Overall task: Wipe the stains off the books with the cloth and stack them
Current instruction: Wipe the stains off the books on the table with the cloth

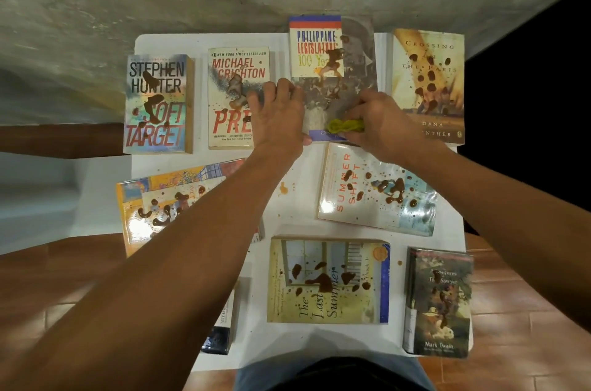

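Observation:
Several books smeared with brown stains lie flat on a white table (294, 199). My right hand (380, 125) grips a yellow-green cloth (343, 126) and presses it on the lower part of the Philippine Legislature book (332, 71) at the back centre. My left hand (278, 109) rests on that book's left edge, thumb at its near corner, and partly covers the Michael Crichton book (236, 96). Brown stains remain across the upper middle of the Philippine Legislature cover.
Around them lie the Soft Target book (158, 103), Crossing book (428, 83), Summer Shift book (377, 189), Last Summer book (326, 278), Tom Sawyer book (438, 301), a colourful book (153, 199) under my left forearm and a dark book (220, 326). A concrete wall stands behind.

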Demonstrator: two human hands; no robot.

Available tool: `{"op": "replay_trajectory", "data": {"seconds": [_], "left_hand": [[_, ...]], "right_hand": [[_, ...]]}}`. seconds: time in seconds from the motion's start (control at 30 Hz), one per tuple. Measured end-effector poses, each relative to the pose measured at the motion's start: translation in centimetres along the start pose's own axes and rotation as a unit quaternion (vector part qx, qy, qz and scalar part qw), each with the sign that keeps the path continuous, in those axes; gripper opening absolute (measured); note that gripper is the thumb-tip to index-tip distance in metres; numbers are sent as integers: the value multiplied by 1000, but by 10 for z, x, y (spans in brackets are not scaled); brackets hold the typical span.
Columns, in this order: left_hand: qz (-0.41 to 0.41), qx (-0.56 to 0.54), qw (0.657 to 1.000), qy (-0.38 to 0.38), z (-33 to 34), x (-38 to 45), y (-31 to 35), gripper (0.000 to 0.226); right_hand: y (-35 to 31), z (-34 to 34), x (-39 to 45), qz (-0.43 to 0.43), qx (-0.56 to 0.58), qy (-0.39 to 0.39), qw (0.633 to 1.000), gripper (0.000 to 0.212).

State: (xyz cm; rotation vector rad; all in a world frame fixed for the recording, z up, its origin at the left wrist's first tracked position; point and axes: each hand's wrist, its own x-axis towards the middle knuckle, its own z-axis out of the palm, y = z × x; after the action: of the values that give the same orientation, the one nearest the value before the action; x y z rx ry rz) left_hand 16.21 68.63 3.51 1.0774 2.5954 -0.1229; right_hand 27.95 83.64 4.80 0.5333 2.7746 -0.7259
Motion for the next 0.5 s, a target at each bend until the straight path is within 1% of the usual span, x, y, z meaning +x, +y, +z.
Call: {"op": "replay_trajectory", "data": {"seconds": [0.07,0.17,0.2,0.3,0.33,0.43,0.47,0.5], "left_hand": [[1,-4,1000,3,0,0,0,80],[0,-7,1000,-3,-2,-1,-1,80],[0,-7,1000,-3,-2,-1,-1,80],[-1,-8,1000,0,-2,0,0,81],[-2,-10,1000,0,-2,0,-1,81],[-4,-7,1000,-1,-1,-1,0,82],[-4,-6,1000,-1,-1,-1,0,82],[-4,-7,1000,0,-1,-1,1,82]], "right_hand": [[6,-8,3,-4,5,-23,1000,28],[16,-20,14,58,26,30,998,34],[17,-20,15,58,25,32,997,35],[15,-19,11,-6,4,-30,1000,33],[17,-21,10,-7,4,-34,999,33],[22,-26,14,43,15,33,998,34],[21,-27,14,41,17,40,998,33],[19,-27,15,30,12,29,999,32]]}}
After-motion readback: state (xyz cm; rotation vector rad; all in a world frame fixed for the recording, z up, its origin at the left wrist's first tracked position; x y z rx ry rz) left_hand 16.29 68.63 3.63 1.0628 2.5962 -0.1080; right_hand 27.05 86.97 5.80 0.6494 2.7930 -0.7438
